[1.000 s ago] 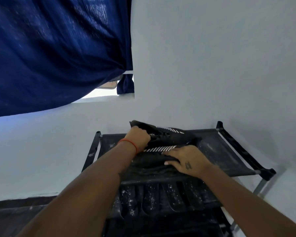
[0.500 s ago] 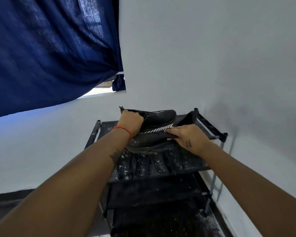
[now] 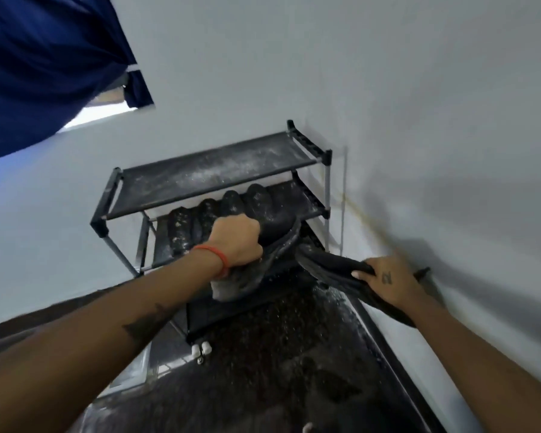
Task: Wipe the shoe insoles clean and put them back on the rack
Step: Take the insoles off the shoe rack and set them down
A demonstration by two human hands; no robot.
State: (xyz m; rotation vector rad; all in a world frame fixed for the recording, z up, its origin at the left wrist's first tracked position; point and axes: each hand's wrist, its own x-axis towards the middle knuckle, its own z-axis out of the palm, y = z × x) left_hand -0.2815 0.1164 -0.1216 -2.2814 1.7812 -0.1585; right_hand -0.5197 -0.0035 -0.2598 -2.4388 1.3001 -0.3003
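Observation:
A black tiered shoe rack [image 3: 219, 170] stands in the corner against the white wall, its top shelf dusty and bare. Several dark dusty insoles [image 3: 200, 220] lie side by side on the second shelf. My left hand [image 3: 238, 240], with a red wrist band, is closed on a black shoe [image 3: 263, 267] held in front of the rack, its pale sole end below my wrist. To the right, near the wall, my right hand [image 3: 388, 279] grips a second black shoe [image 3: 331, 265].
The white wall [image 3: 419, 120] runs close along the right with a dark skirting [image 3: 388, 348] at its foot. A blue curtain [image 3: 44, 64] hangs at the upper left. The speckled dark floor [image 3: 278, 370] stretches below the rack.
Both hands have lifted the pair of black shoes off the top shelf and lowered them in front of the rack, moving apart. The view has tilted down, showing the lower shelves and floor.

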